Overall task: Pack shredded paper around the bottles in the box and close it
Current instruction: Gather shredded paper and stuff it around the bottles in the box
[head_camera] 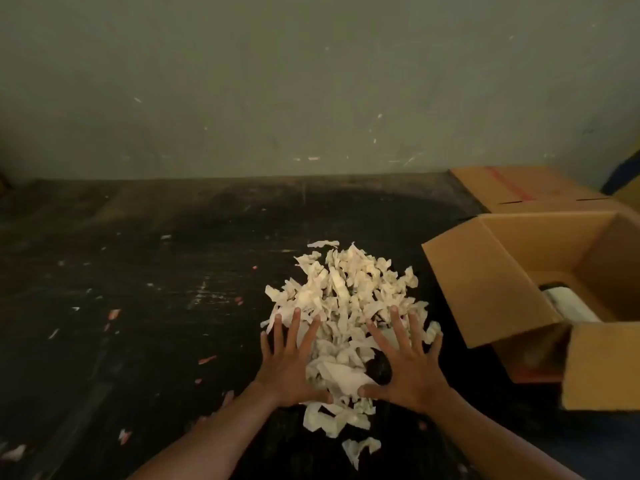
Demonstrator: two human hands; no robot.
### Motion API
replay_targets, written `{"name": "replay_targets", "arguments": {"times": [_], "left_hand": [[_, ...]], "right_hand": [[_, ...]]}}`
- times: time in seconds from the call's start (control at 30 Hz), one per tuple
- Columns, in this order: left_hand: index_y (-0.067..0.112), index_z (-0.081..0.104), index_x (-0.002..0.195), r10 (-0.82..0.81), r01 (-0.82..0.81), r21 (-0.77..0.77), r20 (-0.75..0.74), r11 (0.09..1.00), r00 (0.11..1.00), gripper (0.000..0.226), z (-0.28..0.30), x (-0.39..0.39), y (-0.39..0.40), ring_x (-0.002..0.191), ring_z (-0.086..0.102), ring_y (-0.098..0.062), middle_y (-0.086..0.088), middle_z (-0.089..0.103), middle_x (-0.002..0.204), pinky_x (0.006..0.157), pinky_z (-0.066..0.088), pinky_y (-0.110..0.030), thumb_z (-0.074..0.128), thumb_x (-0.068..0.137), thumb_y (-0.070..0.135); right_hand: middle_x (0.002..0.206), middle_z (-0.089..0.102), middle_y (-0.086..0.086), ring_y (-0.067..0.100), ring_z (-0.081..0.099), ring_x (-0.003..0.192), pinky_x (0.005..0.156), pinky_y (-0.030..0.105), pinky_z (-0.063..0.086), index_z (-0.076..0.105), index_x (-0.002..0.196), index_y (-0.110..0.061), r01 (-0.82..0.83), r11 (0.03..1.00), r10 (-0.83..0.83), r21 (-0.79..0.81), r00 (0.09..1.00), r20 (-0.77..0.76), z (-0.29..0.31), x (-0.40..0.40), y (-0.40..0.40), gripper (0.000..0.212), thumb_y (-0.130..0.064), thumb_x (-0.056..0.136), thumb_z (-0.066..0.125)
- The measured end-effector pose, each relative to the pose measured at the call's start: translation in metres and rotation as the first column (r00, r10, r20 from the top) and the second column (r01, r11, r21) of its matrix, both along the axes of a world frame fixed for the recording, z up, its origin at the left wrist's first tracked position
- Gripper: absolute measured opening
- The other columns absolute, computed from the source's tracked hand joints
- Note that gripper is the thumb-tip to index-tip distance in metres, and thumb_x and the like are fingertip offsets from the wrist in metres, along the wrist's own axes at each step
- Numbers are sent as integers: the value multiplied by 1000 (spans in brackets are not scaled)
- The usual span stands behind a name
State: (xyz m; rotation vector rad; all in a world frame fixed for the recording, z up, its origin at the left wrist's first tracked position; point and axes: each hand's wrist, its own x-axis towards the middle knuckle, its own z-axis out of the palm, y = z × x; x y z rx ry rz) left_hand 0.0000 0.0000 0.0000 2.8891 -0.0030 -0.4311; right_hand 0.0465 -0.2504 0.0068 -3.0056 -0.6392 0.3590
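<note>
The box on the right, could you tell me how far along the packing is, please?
Done: something pale, maybe a bottle, already lies in the open box. In hand: the left hand and right hand, fingers spread, rest on the shredded paper heaped on the dark table. Left: no paper shows in the box, and its flaps are still open.

A scuffed grey-green wall [311, 81] meets a dark, scratched surface [138, 271], possibly a tabletop, in dim light.

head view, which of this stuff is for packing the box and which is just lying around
For the job:
shredded paper pile
open box
white item inside it, likely a bottle
left hand, right hand, spread on the pile

Lying about:
second cardboard box behind
stray scraps on the dark surface
</note>
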Motion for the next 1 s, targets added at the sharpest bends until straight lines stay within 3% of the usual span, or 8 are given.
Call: {"name": "replay_targets", "arguments": {"times": [0.27, 0.43, 0.5, 0.57, 0.67, 0.8, 0.9, 1.0], "left_hand": [[41, -41, 139, -119, 119, 229, -12, 966, 993, 140, -26, 83, 15, 130, -49, -41, -4, -53, 146, 105, -19, -71, 59, 54, 90], [51, -34, 140, -94, 109, 136, -113, 985, 989, 130, -45, 112, 32, 140, -34, -42, -5, -33, 159, 114, -9, -65, 62, 59, 85], [56, -26, 141, -56, 66, 87, -113, 994, 992, 121, -53, 112, 36, 146, -19, -43, -4, -15, 163, 117, 1, -62, 63, 64, 81], [52, -11, 146, -35, 39, 105, -45, 994, 998, 111, -60, 106, 38, 147, -4, -41, -5, 1, 162, 118, 10, -59, 61, 66, 79], [43, 15, 147, 34, -40, 76, 84, 996, 996, 99, -69, 92, 37, 141, 20, -36, -6, 25, 155, 115, 28, -54, 70, 68, 67], [38, 29, 144, 186, -178, -56, 225, 982, 956, 97, -79, 79, 24, 122, 42, -30, -7, 47, 134, 96, 50, -45, 83, 65, 44], [34, 32, 142, 215, -204, -68, 249, 977, 944, 94, -82, 78, 22, 110, 52, -30, -7, 52, 123, 78, 57, -40, 84, 64, 31], [36, 27, 140, 256, -242, -92, 189, 966, 948, 97, -81, 80, 22, 108, 56, -28, -7, 52, 123, 82, 55, -39, 82, 63, 13]], "right_hand": [[146, -51, 4, 40, -45, 134, 96, 82, -16, -35, 135, -56, -200, 976, 199, -83, 980, -17, -40, 103, 22, 123, -105, 47, 35], [149, -48, 3, 42, -39, 137, 100, 81, -12, -28, 139, -58, -232, 971, 224, -61, 968, -117, -58, 138, 41, 117, -104, 49, 32], [159, -32, 3, 42, -28, 143, 104, 78, -6, -9, 146, -56, -225, 974, 221, -19, 967, -122, -67, 139, 43, 109, -102, 55, 28], [165, -1, 7, 44, -5, 147, 106, 75, 3, 17, 148, -50, -204, 978, 206, 30, 976, -67, -74, 134, 44, 102, -101, 60, 26], [144, 46, 9, 42, 38, 132, 99, 70, 29, 48, 132, -40, -213, 973, 210, 87, 977, 46, -82, 129, 43, 87, -96, 66, 33], [121, 60, 9, 37, 53, 111, 89, 61, 39, 61, 119, -32, -238, 964, 214, 122, 960, 183, -91, 125, 44, 69, -83, 74, 44], [111, 61, 9, 36, 56, 104, 80, 52, 46, 62, 112, -28, -289, 945, 243, 154, 935, 260, -97, 123, 43, 63, -74, 70, 50], [102, 61, 7, 32, 59, 94, 65, 44, 52, 63, 105, -25, -347, 913, 265, 215, 904, 336, -101, 121, 43, 51, -52, 62, 72]]}}
